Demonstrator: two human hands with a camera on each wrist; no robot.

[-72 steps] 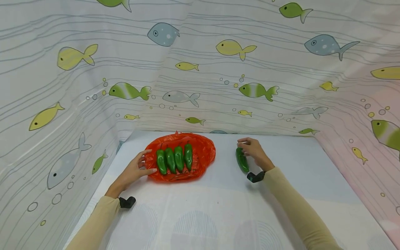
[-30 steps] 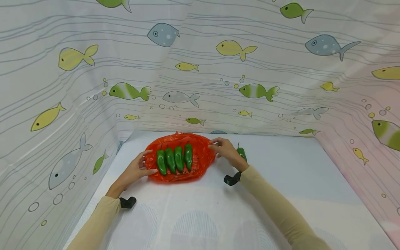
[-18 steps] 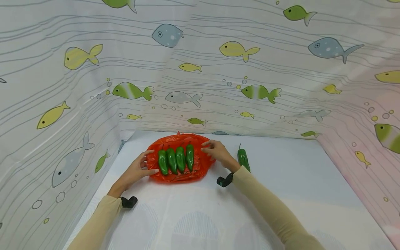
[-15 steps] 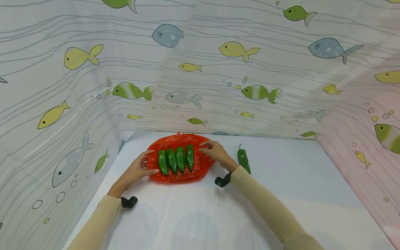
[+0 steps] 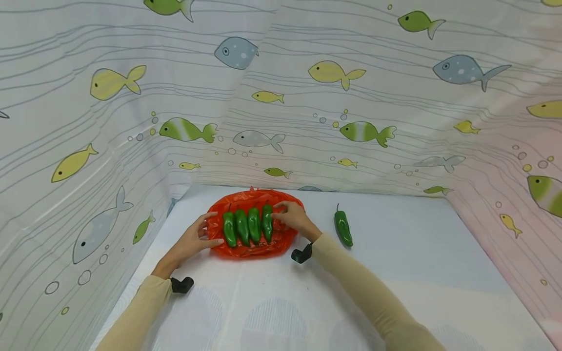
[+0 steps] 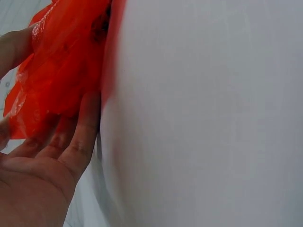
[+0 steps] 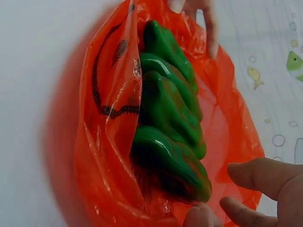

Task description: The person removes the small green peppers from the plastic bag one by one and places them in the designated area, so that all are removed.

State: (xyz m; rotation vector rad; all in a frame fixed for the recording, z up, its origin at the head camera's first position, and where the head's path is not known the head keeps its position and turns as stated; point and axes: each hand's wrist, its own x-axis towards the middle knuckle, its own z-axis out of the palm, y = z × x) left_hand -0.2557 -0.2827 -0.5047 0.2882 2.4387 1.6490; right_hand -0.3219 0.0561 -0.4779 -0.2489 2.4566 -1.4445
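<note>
An open red plastic bag [image 5: 287, 236] lies on the table with several green peppers [image 5: 241, 226] side by side in it. At the bag's left edge rests my left hand [image 5: 193, 239], fingers spread; the left wrist view shows its fairly straight fingers [image 6: 85, 127] against the red plastic [image 6: 66, 71]. My right hand [image 5: 296, 219] is over the bag's right side, fingertips close to the rightmost pepper [image 5: 267, 224]. In the right wrist view, the right fingers [image 7: 258, 175] stand apart near that pepper's end [image 7: 175, 165]; contact is hard to tell. Another green pepper [image 5: 343, 226] lies on the table, right of the bag.
The table [image 5: 281, 282] has a pale cloth with faint round prints. Fish-printed curtains [image 5: 307, 97] rise behind the table and on both sides. A black wrist camera [image 5: 302, 253] sits at the right cuff, another camera [image 5: 182, 284] at the left.
My right hand has moved left from the lone pepper to the bag's right side, beside the rightmost pepper. The lone pepper stays on the table. My left hand stays at the bag's edge.
</note>
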